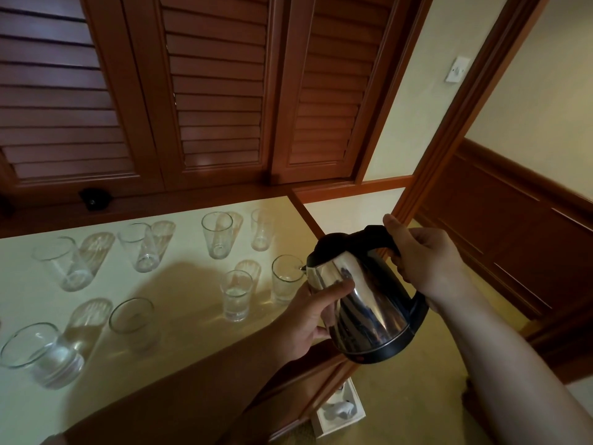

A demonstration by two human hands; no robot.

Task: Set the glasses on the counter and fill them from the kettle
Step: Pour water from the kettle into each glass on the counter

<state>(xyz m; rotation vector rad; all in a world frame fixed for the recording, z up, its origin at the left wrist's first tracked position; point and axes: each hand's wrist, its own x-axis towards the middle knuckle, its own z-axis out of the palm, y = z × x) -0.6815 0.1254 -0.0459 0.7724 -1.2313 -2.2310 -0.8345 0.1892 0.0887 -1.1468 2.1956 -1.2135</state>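
Observation:
A steel kettle (365, 303) with a black lid and handle hangs tilted over the counter's right end. My right hand (426, 258) grips its black handle. My left hand (308, 319) presses against the kettle's shiny side from below. The spout sits right at the rim of a clear glass (286, 281). Beside that glass stands another glass (236, 295) holding water. Several more clear glasses stand upright on the pale counter (179, 284), among them one at the back (217, 234) and one at the near left (41, 354).
Brown louvred shutters (205, 91) rise behind the counter, with a small black object (93, 199) on the ledge. A white power strip (340, 412) lies on the floor below the counter's edge. A wooden door frame (449, 139) and panelled wall stand at the right.

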